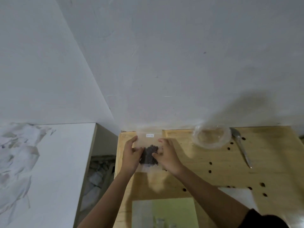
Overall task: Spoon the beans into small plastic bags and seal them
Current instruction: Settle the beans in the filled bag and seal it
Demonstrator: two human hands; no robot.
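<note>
A small clear plastic bag (148, 137) with a white label lies flat on the wooden table (205, 168) near its far left corner. A dark clump of beans (148, 156) shows through it. My left hand (130, 155) grips the bag's left side, and my right hand (167, 155) presses on its right side, fingers over the beans. A clear plastic bowl (212, 137) stands to the right near the wall and looks almost empty. A metal spoon (241, 145) lies on the table beyond the bowl.
Several loose dark beans (228, 148) are scattered over the right half of the table. A pale sheet, perhaps more bags (236, 194), lies near the right front. A white wall rises behind the table. Left of it is a gap with rubble (98, 171).
</note>
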